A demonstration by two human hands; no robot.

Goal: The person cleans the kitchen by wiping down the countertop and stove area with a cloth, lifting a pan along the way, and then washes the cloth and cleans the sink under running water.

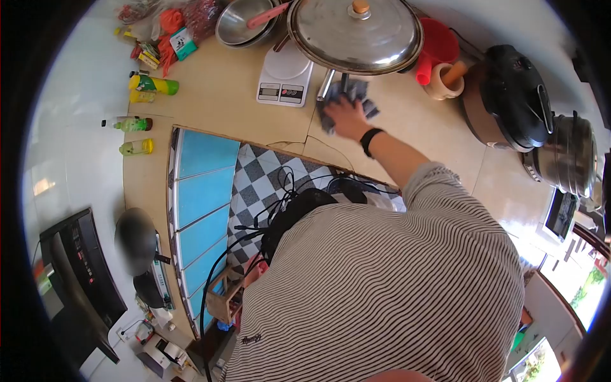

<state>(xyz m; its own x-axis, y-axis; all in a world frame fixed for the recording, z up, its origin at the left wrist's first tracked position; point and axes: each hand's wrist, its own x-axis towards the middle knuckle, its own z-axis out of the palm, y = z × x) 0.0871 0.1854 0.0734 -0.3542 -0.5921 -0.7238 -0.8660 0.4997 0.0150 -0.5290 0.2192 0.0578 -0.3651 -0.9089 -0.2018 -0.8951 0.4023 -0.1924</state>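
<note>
My right hand (347, 119) reaches forward over the beige counter, with a dark band on its wrist. It is on a crumpled dark grey-blue checked cloth (367, 109), which lies on the counter just below the pan handle (326, 84). The fingers bear on the cloth and partly hide it. A large pan with a shiny metal lid (356, 38) stands directly beyond the cloth. Left of it sits a white kitchen scale (280, 89). Low beside my body, a small part of my left hand (255, 272) shows; its fingers cannot be made out.
Metal bowls (245, 24), a red dipper (436, 51), a mortar (442, 81) with a pestle, a pressure cooker (506, 95) and a steamer pot (563, 156) line the counter (219, 95). Bottles (153, 84) stand at left. Blue cabinet doors (203, 156) and black cables (286, 181) are below.
</note>
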